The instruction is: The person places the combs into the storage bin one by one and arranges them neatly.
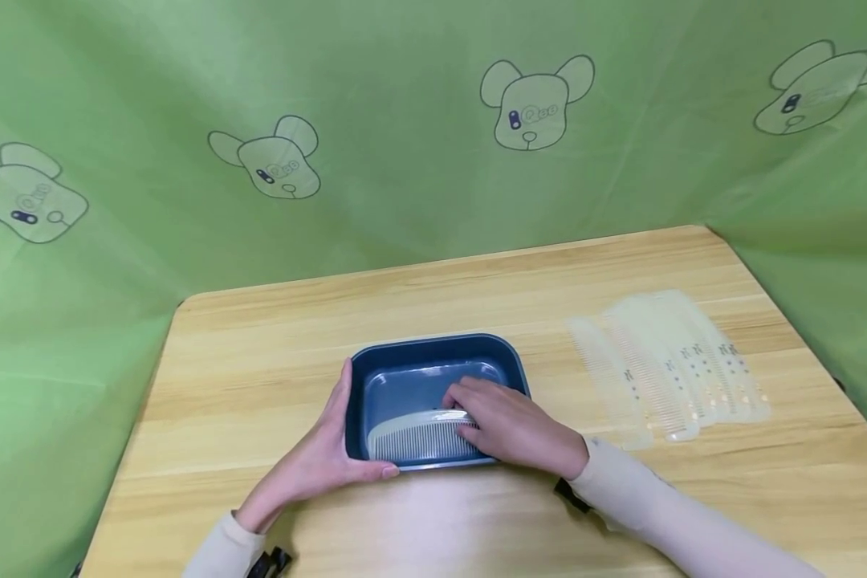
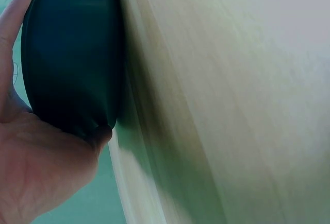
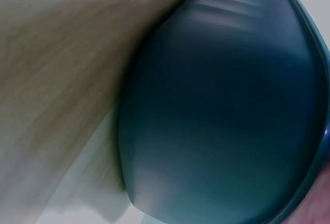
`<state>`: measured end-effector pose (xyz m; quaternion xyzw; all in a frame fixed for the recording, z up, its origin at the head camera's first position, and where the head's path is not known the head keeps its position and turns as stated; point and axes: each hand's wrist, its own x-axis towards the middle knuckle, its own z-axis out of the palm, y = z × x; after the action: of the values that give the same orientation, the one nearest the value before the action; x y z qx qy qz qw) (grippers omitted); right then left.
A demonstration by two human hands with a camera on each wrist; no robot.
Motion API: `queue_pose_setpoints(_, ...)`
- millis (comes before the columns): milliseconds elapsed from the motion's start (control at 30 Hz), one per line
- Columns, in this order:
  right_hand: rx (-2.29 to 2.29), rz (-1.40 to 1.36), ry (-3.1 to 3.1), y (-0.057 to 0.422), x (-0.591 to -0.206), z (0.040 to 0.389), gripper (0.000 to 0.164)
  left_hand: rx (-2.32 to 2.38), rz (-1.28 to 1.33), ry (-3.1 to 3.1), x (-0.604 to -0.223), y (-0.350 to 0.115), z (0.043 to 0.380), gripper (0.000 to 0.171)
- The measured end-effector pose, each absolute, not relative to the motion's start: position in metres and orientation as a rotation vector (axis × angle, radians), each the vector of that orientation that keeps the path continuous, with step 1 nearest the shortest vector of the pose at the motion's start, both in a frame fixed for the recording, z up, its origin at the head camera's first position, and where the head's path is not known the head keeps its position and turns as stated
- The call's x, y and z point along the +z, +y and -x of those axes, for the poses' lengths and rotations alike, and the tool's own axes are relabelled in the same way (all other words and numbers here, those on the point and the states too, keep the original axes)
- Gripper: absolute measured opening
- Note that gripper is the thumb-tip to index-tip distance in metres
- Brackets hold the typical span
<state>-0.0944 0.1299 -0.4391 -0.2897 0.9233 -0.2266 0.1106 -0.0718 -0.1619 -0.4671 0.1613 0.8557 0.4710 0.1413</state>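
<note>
A dark blue rectangular plastic box (image 1: pixel 433 350) stands on the wooden table. Inside it, along the near wall, lies a pale translucent comb (image 1: pixel 412 429), teeth toward the near side. My left hand (image 1: pixel 318 453) holds the box by its near left corner, thumb along the near wall and fingers on the left side; the left wrist view shows the box wall (image 2: pixel 72 54) against the palm. My right hand (image 1: pixel 509 421) reaches over the near right rim and pinches the comb's right end. The right wrist view is mostly filled by the outer wall of the box (image 3: pixel 216 95).
Several similar combs (image 1: pixel 665 353) lie overlapping in a fanned row on the right of the table (image 1: pixel 282 337). Green cloth (image 1: pixel 405 160) with printed bear heads hangs behind the table and at its sides.
</note>
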Motion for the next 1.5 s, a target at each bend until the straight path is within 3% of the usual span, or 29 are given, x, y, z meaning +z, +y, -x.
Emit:
queue_pose_setpoints(667, -0.618, 0.759, 2.721, 0.132, -0.441, 0.098, 0.021, 1.375, -0.483, 2.459, -0.470, -0.157, 0.074, 0.149)
queue_pose_setpoints(933, -0.790, 0.778, 2.732, 0.139, -0.443, 0.096, 0.025, 1.381, -0.484, 2.471, -0.469, -0.153, 0.074, 0.150)
queue_pose_setpoints(1233, -1.095, 0.909, 2.727, 0.148, -0.441, 0.089, 0.015, 1.361, -0.489, 2.515, -0.470, -0.153, 0.073, 0.152)
queue_pose_setpoints(1500, -1.312, 0.918, 2.766, 0.161, -0.443, 0.083, 0.025, 1.331, -0.499, 2.552, -0.470, -0.153, 0.074, 0.152)
